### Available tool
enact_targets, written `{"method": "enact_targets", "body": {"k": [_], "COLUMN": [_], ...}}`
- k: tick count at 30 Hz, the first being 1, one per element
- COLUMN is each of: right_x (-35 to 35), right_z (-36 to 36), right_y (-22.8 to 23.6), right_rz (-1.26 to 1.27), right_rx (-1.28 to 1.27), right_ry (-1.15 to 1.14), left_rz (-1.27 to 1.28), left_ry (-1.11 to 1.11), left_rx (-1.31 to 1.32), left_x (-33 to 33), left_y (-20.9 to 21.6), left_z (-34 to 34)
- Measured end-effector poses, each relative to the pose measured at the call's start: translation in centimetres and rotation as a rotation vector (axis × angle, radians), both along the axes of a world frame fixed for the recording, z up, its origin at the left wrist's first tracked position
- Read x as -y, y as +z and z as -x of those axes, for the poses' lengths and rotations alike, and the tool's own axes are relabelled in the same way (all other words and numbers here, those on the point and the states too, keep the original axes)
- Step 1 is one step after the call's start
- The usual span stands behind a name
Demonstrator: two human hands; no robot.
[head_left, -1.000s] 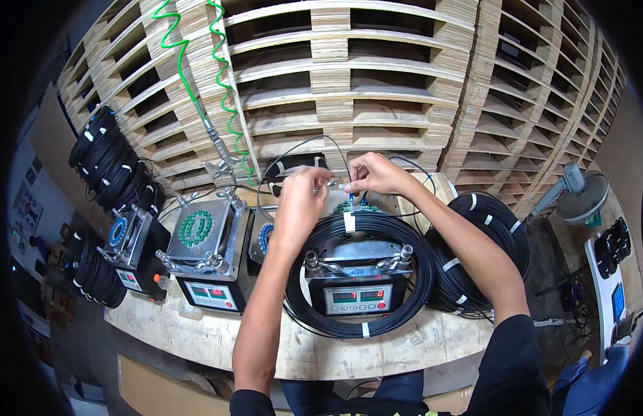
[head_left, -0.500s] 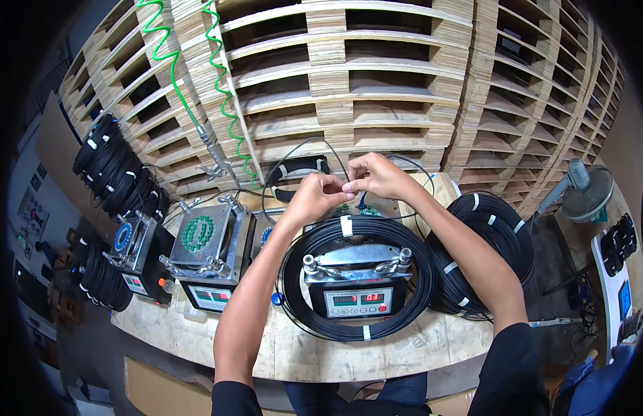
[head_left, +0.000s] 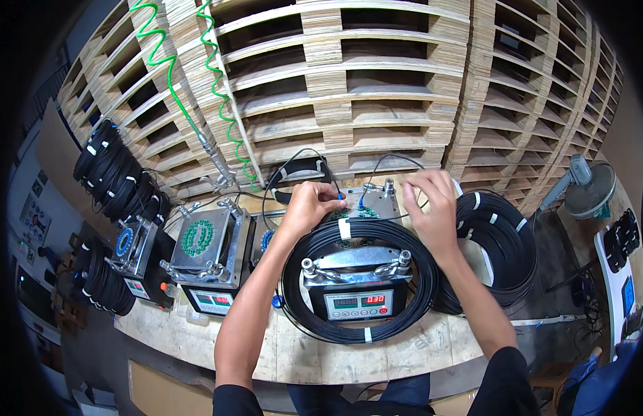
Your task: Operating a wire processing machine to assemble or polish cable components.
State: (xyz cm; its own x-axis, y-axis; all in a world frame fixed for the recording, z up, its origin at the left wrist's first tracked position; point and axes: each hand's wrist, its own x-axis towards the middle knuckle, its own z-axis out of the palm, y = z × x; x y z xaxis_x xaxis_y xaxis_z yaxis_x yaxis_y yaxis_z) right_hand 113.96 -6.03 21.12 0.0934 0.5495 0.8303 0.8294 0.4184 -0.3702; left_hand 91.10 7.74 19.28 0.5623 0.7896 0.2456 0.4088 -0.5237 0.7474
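My left hand [head_left: 312,206] pinches a small blue cable connector [head_left: 341,197] at the end of a thin black cable, over the green-slotted round plate of a bench machine. A second blue connector [head_left: 362,204] stands in that plate, a little to the right. Off to the right, my right hand [head_left: 432,208] is raised with its fingers apart and nothing visible in them. A coil of black cable [head_left: 427,298], tied with white tape, rings the front of the machine [head_left: 363,305], whose control panel with red digits faces me. My left fingers partly hide the plate.
On the left stand two similar machines [head_left: 205,267] [head_left: 138,256] and stacked black cable coils [head_left: 113,173]. More coils [head_left: 501,243] lie right. Wooden pallets [head_left: 335,76] rise behind the wooden bench [head_left: 266,353]. Green spiral air hoses [head_left: 172,76] hang at the back left; a fan [head_left: 588,191] stands far right.
My right hand has parted from the left and moved right and down, opening its fingers. My left hand stays near the plate, its blue connector now visible. The panel digits differ.
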Motion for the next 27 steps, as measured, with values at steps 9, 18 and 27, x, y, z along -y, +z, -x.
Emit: {"method": "enact_targets", "body": {"k": [9,18,27], "right_x": [3.3,2.8,2.7], "right_z": [1.0,0.4,0.1], "right_y": [-6.3,-6.2,-6.4], "right_rz": [0.046,0.224,0.324], "right_rx": [-0.588,-0.588,-0.584], "right_ry": [-0.021,-0.005,0.032], "left_rz": [-0.100,-0.101,-0.311], "left_ry": [-0.152,-0.112,-0.297], "left_rx": [0.047,-0.091,-0.122], "left_x": [-0.6,-0.7,-1.2], "left_y": [-0.1,0.5,0.6], "left_z": [-0.5,-0.1,0.5]}}
